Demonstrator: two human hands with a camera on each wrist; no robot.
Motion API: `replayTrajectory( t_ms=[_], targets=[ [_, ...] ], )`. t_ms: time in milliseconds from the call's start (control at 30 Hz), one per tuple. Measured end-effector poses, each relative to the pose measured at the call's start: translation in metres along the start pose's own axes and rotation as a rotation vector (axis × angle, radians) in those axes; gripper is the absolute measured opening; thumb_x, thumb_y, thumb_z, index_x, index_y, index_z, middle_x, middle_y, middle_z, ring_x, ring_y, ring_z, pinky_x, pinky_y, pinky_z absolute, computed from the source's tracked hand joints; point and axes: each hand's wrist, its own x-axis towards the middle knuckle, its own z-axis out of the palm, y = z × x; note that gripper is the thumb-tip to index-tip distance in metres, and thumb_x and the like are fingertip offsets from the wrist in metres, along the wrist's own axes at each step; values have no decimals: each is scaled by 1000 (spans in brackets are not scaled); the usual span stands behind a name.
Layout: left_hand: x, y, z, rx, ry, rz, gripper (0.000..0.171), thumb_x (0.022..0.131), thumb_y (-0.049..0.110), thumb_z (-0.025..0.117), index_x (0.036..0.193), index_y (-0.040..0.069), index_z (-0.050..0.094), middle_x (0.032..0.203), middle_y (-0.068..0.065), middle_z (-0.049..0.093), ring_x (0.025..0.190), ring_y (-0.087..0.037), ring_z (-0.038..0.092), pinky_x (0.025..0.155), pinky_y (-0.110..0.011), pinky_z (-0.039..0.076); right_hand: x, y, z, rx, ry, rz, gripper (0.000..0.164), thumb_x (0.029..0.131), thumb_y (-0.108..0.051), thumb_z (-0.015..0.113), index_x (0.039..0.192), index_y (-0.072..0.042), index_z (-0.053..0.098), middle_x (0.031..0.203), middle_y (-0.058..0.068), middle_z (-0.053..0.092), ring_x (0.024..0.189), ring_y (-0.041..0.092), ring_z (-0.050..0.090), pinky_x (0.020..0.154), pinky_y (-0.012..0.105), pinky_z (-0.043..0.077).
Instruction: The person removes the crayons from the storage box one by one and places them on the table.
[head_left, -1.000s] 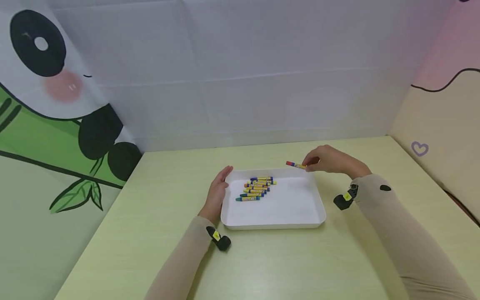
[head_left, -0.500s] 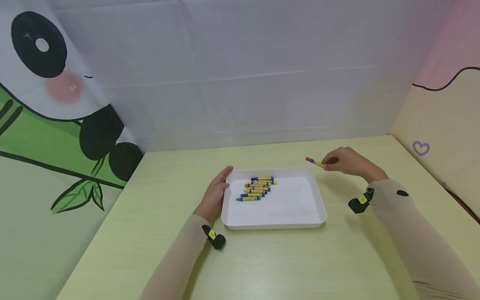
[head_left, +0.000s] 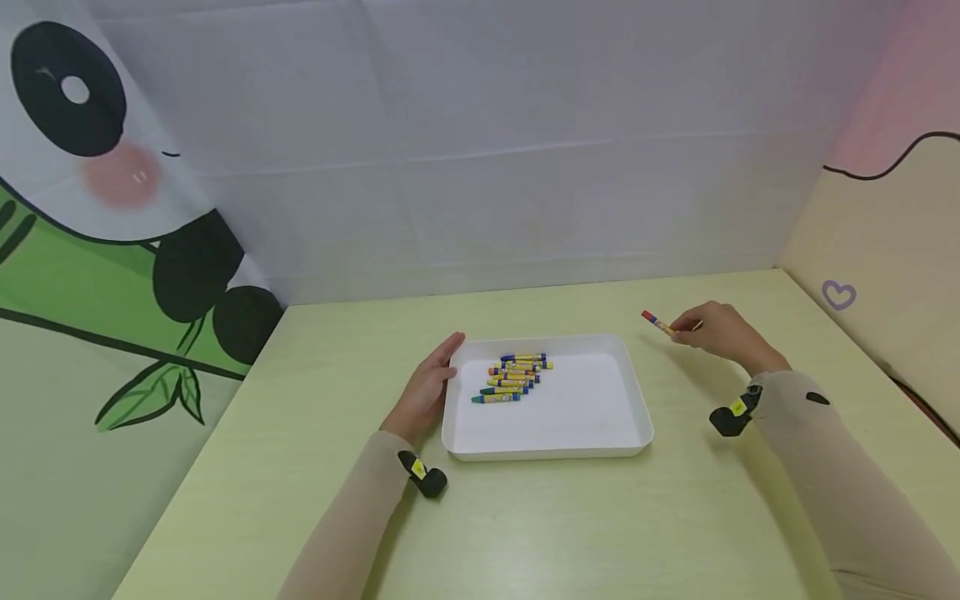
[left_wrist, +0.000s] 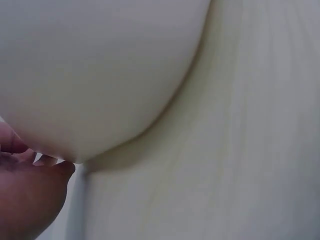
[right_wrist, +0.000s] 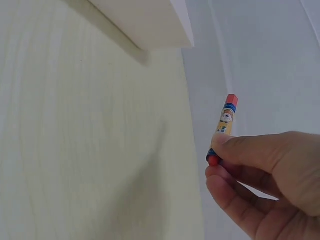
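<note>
In the head view, a white tray [head_left: 581,396] lies on the table with a slanting row of several crayons [head_left: 510,377] in its left half, green nearest and dark blue farthest. My left hand [head_left: 423,392] holds the tray's left side, thumb at the rim and fingers along the outer wall. The left wrist view shows that thumb [left_wrist: 40,195] against the tray's edge. To the right of the tray, my right hand [head_left: 723,333] pinches a red crayon [right_wrist: 223,125] between thumb and fingers, above the table. Its yellow-and-blue wrapper faces the right wrist camera, and its far end points up and left in the head view.
The pale yellow table [head_left: 555,525] runs back to a white cloth wall [head_left: 525,200]. Painted side walls [head_left: 885,250] border it at left and right. Each sleeve carries a small black wrist camera [head_left: 731,418].
My right hand has carried the red crayon rightward, from above the tray's far right corner to beyond its right side. The left hand and the crayons in the tray stay in place.
</note>
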Motion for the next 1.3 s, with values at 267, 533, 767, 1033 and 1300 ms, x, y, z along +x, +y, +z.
replayTrajectory(
  t_ms=[267, 533, 767, 1033, 1300],
  targets=[
    [-2, 1, -1, 2, -23, 1, 59, 98, 0, 30, 152, 26, 30, 159, 13, 23, 149, -14, 11, 121, -40, 18, 1, 18, 16, -20, -2, 16, 26, 90, -13, 61, 105, 7, 68, 101, 22, 68, 90, 31, 63, 73, 41, 53],
    [-2, 0, 0, -3, -15, 15, 60, 97, 0, 29, 151, 25, 31, 158, 13, 25, 149, -13, 12, 121, -38, 17, 2, 26, 26, -17, -10, 46, 27, 90, -14, 62, 104, 8, 68, 100, 22, 68, 84, 25, 61, 69, 35, 51],
    [-5, 3, 2, 10, -15, 5, 59, 98, 1, 29, 152, 27, 30, 159, 14, 23, 149, -13, 10, 121, -39, 17, 1, 25, 27, -25, -15, 72, 28, 90, -15, 63, 104, 9, 68, 99, 22, 68, 82, 24, 60, 66, 33, 50],
    [-3, 0, 1, 27, -15, 20, 60, 98, 2, 29, 151, 27, 30, 159, 14, 22, 149, -12, 9, 121, -38, 16, 2, 20, 30, -26, 3, 96, 28, 88, -13, 64, 104, 10, 67, 97, 22, 67, 79, 23, 60, 66, 32, 50],
    [-4, -1, 2, 36, -17, 31, 59, 97, 1, 29, 151, 26, 31, 160, 12, 20, 150, -14, 9, 121, -39, 17, 1, 16, 30, -36, 2, 121, 36, 89, -17, 63, 112, 12, 63, 99, 23, 66, 77, 23, 60, 66, 32, 50]
  ],
)
